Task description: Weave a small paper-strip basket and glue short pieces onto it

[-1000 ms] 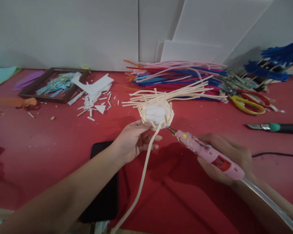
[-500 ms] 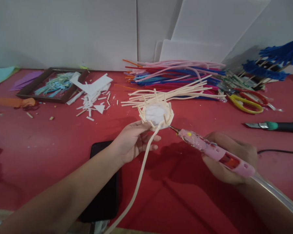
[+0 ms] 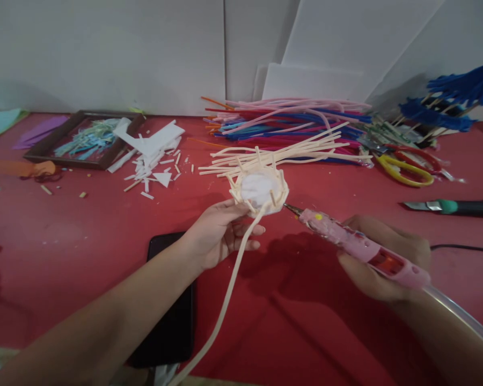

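Observation:
Between thumb and fingers, my left hand (image 3: 221, 230) grips the near left edge of a small round basket base (image 3: 260, 187), white in the middle with short cream stakes standing around its rim. A long cream pipe cleaner (image 3: 233, 279) runs from the base's near edge down past the bottom of the view. My right hand (image 3: 390, 257) is wrapped around a pink hot glue gun (image 3: 358, 244) with a clear glue stick (image 3: 459, 316) out of its back. The gun's metal nozzle is at the base's right rim; whether it touches I cannot tell.
Cream pipe cleaners (image 3: 298, 153) and a coloured bundle (image 3: 282, 120) lie behind the base. Scissors (image 3: 406, 169) and a craft knife (image 3: 451, 207) are at right. White scraps (image 3: 153, 155) and a brown frame (image 3: 44, 155) lie at left. A black phone (image 3: 169, 321) rests under my left forearm.
My right hand and the glue gun have shifted slightly right, the nozzle moving a little up along the rim. The base has turned or shifted very slightly right in my left hand.

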A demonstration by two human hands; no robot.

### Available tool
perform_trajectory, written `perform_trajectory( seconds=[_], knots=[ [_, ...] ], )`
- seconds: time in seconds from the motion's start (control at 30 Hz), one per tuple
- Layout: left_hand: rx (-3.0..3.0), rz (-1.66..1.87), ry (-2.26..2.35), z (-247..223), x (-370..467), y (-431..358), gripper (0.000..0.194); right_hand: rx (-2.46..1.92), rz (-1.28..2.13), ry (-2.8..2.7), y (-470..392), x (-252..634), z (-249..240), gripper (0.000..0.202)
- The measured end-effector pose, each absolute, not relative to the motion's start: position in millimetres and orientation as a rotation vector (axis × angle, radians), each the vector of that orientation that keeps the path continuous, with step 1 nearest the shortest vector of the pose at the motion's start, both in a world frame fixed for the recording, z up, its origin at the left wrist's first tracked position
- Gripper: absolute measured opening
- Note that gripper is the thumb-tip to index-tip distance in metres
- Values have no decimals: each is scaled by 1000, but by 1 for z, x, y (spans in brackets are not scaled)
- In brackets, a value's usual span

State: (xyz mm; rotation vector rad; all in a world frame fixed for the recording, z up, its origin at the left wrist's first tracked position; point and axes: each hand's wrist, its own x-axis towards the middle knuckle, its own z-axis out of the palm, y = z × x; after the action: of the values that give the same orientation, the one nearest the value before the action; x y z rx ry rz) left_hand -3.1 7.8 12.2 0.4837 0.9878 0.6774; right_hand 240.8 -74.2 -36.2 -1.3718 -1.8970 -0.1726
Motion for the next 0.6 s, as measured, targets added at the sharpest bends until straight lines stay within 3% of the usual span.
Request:
perform_trajectory(
  seconds=[0.6],
  knots=[
    [483,635,971,10,-5,9,23,-1519,-101,-1961,-74,254,-36,15]
  ],
)
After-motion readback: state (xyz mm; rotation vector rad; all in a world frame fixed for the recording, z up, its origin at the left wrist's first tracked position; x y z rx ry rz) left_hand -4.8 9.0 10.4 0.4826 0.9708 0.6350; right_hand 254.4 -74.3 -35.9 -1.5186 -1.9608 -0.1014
